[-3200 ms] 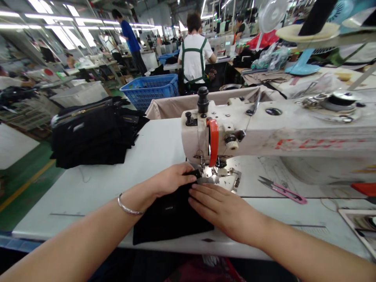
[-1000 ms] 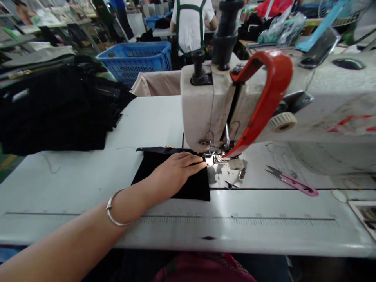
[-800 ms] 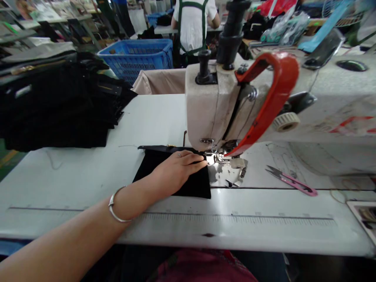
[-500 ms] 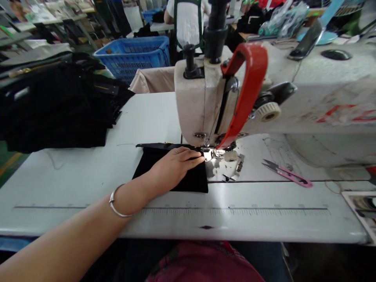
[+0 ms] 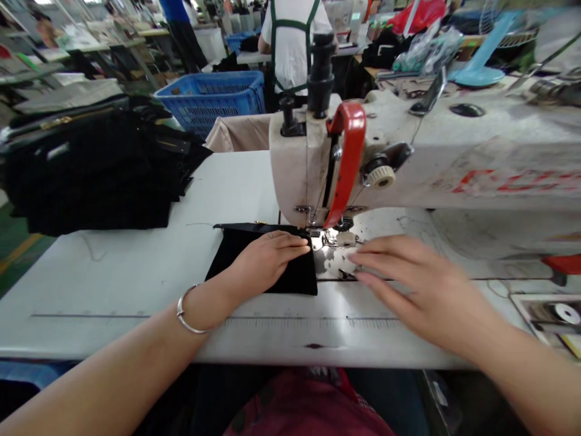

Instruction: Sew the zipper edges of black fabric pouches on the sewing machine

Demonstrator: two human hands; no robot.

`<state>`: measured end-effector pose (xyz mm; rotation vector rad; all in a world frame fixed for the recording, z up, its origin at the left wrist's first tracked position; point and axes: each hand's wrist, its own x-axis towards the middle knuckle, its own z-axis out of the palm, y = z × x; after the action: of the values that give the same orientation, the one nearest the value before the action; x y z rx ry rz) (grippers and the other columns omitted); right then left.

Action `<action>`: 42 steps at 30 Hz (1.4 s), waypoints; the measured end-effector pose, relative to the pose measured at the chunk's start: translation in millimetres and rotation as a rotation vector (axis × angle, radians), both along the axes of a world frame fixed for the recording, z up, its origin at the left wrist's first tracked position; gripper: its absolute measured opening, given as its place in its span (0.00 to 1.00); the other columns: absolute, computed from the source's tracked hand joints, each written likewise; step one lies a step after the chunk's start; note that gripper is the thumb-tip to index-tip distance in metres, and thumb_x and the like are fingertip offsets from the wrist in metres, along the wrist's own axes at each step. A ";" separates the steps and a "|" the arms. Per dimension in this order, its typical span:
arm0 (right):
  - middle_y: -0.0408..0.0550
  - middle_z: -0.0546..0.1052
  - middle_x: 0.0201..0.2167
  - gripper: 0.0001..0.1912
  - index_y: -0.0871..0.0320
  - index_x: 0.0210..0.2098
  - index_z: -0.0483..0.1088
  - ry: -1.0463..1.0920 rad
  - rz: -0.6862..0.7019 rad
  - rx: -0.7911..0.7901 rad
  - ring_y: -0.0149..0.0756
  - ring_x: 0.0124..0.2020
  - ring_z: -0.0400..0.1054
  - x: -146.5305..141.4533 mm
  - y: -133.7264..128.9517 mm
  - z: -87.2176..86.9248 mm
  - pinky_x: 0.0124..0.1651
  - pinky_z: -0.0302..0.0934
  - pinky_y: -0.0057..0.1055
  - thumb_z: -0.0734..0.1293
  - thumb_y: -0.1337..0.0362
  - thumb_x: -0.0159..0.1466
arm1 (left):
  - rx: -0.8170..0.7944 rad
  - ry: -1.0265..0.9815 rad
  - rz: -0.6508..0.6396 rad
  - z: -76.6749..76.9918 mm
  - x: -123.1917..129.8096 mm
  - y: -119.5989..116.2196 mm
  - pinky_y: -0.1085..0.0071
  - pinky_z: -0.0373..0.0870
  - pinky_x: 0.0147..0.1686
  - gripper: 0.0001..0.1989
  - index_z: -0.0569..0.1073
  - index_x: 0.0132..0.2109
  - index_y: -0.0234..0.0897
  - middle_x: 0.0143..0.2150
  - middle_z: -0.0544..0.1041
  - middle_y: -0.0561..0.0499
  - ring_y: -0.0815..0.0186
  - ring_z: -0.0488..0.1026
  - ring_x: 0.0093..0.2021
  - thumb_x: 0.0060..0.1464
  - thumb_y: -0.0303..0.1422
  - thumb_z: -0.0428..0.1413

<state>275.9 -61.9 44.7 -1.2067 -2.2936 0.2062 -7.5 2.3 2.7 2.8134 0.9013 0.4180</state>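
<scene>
One head-worn camera looks forward and down from behind and above the fingers (image 5: 293, 241), close over the tabletop (image 5: 136, 272), facing the sewing machine (image 5: 417, 172) beyond them.

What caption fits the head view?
Left hand rests on black fabric at the sewing machine, right hand blurred nearby.

the cloth (image 5: 297, 277) is black, the sewing machine (image 5: 417, 166) off-white, its curved lever (image 5: 350, 157) orange-red and the crate (image 5: 218, 108) blue.

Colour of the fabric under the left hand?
Plain black. The fabric shows in the head view, the only one here.
</scene>
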 end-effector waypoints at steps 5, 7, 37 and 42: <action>0.55 0.73 0.44 0.21 0.59 0.58 0.66 -0.135 0.003 -0.142 0.47 0.46 0.66 -57.8 27.3 -37.7 0.50 0.63 0.46 0.63 0.62 0.66 | 0.008 -0.010 -0.016 -1.2 0.3 1.7 0.60 0.66 0.60 0.22 0.72 0.56 0.37 0.56 0.75 0.49 0.64 0.70 0.56 0.58 0.19 0.48; 0.55 0.73 0.44 0.22 0.61 0.58 0.65 -0.154 -0.021 -0.153 0.47 0.47 0.65 -64.3 28.7 -43.4 0.51 0.62 0.46 0.62 0.63 0.66 | 0.008 0.002 -0.018 -2.0 0.1 1.7 0.59 0.66 0.60 0.22 0.71 0.56 0.37 0.57 0.74 0.49 0.63 0.70 0.57 0.58 0.19 0.48; 0.46 0.73 0.27 0.08 0.57 0.34 0.67 0.348 -0.470 -0.059 0.37 0.28 0.66 -41.0 53.0 -33.3 0.30 0.56 0.32 0.64 0.59 0.61 | -0.004 0.052 -0.068 3.1 -1.0 4.1 0.60 0.65 0.61 0.23 0.70 0.57 0.35 0.57 0.73 0.47 0.63 0.70 0.56 0.56 0.18 0.49; 0.46 0.75 0.34 0.07 0.55 0.39 0.69 0.124 -0.095 -0.265 0.38 0.35 0.69 -15.1 41.9 -14.8 0.37 0.62 0.34 0.68 0.64 0.60 | -0.034 0.056 -0.077 5.2 -1.9 6.1 0.61 0.65 0.61 0.23 0.70 0.58 0.36 0.58 0.73 0.47 0.64 0.69 0.57 0.58 0.18 0.47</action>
<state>260.8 -20.0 29.9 -1.3872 -2.1446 0.5480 -9.4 8.4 7.9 2.8311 0.8001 0.3116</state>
